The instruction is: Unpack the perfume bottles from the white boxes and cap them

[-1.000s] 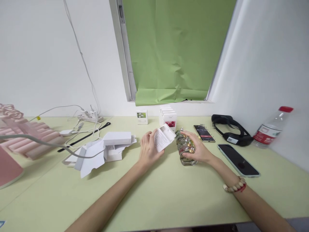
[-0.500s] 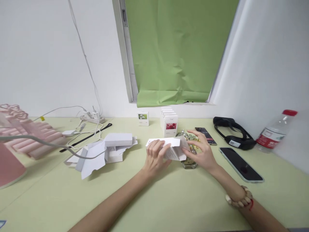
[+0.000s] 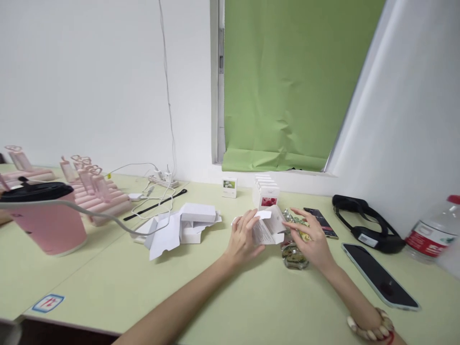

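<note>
Now meeting on box (image 3: 268, 229), both hands

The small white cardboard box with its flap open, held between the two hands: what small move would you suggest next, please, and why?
Probably the right hand should pick up one small glass bottle from the cluster beneath it and bring it to the small white cardboard box. The left hand already grips that box with its flap open, and the right hand's fingers only touch its edge.
</note>
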The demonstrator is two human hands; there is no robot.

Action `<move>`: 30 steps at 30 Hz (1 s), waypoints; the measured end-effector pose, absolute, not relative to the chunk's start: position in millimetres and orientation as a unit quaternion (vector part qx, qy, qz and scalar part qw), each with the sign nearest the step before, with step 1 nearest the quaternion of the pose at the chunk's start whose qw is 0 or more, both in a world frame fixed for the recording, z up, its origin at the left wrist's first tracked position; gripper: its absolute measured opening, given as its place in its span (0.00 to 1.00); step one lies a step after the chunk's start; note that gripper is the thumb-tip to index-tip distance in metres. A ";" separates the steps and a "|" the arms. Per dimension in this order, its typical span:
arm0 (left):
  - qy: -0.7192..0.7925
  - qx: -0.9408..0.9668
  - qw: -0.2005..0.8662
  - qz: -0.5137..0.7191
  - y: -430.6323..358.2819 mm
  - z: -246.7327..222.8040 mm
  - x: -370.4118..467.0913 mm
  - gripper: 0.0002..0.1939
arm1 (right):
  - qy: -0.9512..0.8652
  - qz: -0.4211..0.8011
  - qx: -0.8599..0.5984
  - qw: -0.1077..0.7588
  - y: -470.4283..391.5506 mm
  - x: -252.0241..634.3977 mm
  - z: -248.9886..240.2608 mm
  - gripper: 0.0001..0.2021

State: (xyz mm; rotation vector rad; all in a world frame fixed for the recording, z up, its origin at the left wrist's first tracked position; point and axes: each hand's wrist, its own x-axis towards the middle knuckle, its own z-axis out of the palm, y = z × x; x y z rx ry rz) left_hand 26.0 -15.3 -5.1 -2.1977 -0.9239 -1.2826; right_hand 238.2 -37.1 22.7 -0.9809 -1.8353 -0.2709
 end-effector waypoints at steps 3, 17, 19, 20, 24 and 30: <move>-0.325 -0.793 0.231 -0.462 -13.0 -4.3 21.5 0.37 | -0.760 -0.106 -0.425 0.480 -35.6 230.6 25.3 0.09; -0.431 -0.792 0.154 -0.405 2.9 -4.7 7.2 0.39 | -0.531 -0.024 -0.449 0.718 -41.3 203.2 109.2 0.10; -0.419 -0.820 0.139 -0.363 2.2 -7.2 8.8 0.39 | -0.509 -0.020 -0.403 0.760 -39.7 188.9 119.3 0.08; -0.408 -0.835 0.134 -0.344 1.9 -8.5 9.8 0.40 | -0.522 -0.020 -0.382 0.762 -38.2 178.3 122.0 0.07; -0.350 -0.874 0.113 -0.318 4.7 -15.2 12.6 0.35 | -0.642 -0.017 -0.303 0.704 -27.9 118.7 115.1 0.04; -0.352 -0.868 0.117 -0.331 12.8 -21.0 10.4 0.30 | -0.884 -0.011 -0.213 0.416 -14.6 28.5 72.4 0.10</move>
